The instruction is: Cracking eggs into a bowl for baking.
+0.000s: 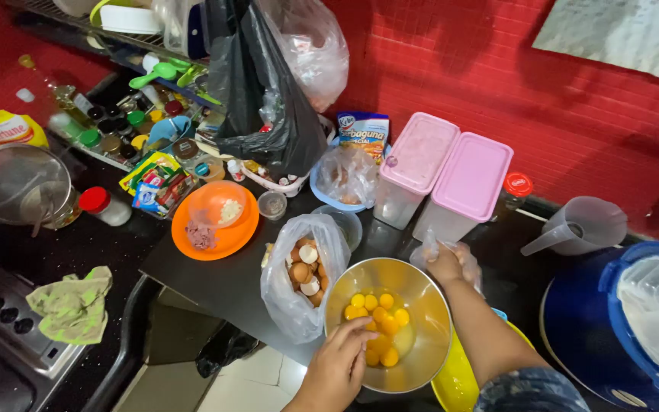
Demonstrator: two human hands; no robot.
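Held at its near rim by the curled left hand [337,370], the steel bowl [421,305] of yolks [377,318] on the table [215,278] should be kept steadied while the right hand [445,265], closed on a clear bag [463,255] beyond, is kept clear of the shell bag [299,278] at left.

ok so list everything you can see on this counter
steel bowl: 1, silver, front edge of counter
egg yolks: many, yellow, in the steel bowl
bag of eggshells: 1, clear, left of the bowl
orange plate: 1, behind the bag
lidded tubs: 2, pink lids, by the red wall
measuring jug: 1, clear, right
black bag: 1, hanging, back
green cloth: 1, left, by the stove
left hand: on the bowl's near rim
right hand: behind the bowl, holding clear plastic
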